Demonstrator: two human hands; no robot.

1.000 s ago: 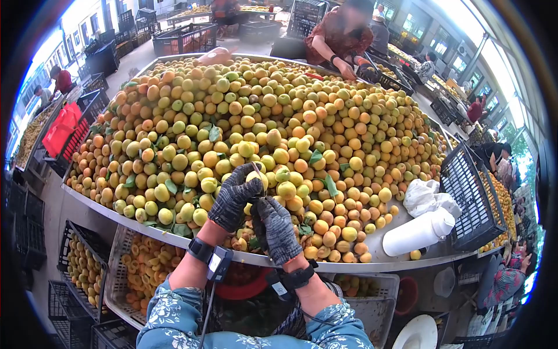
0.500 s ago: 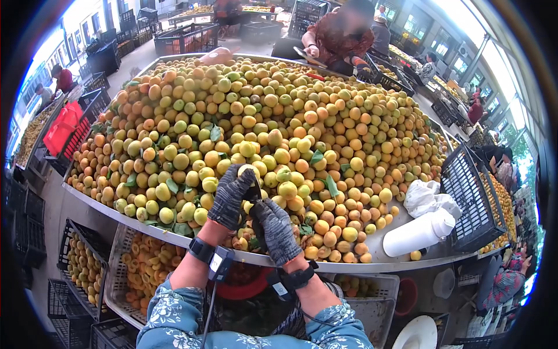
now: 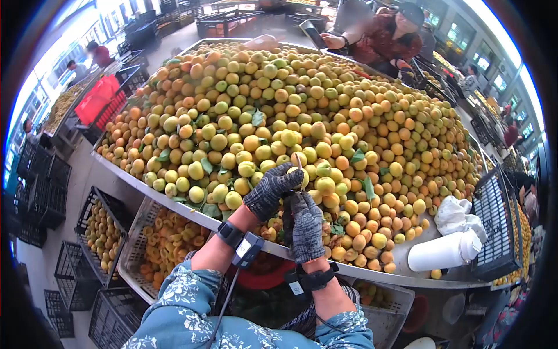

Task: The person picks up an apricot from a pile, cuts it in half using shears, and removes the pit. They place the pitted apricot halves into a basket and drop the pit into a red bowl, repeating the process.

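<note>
My left hand (image 3: 272, 191), in a grey knit glove, is closed around an apricot (image 3: 304, 179) at the near edge of the fruit heap. Just below it my right hand (image 3: 306, 228), gloved the same way, is closed with its fingertips close to that fruit. A thin blade-like tool (image 3: 299, 161) sticks up beside the apricot; its lower part is hidden by the hands. Beyond both hands a large heap of yellow-orange apricots (image 3: 360, 139), with some green leaves, covers the metal-edged table (image 3: 192, 216).
A white bottle (image 3: 442, 251), a white plastic bag (image 3: 456, 218) and a black crate (image 3: 497, 224) stand at the right. Below the table edge a pale crate (image 3: 135, 256) holds halved apricots. Black crates (image 3: 75, 273) stack at left. Across the heap a person (image 3: 386, 38) holds a dark flat device.
My view has turned, so the heap and bottle sit further right. Both hands remain close together around the apricot, and the thin blade now shows above it. The person opposite has shifted position.
</note>
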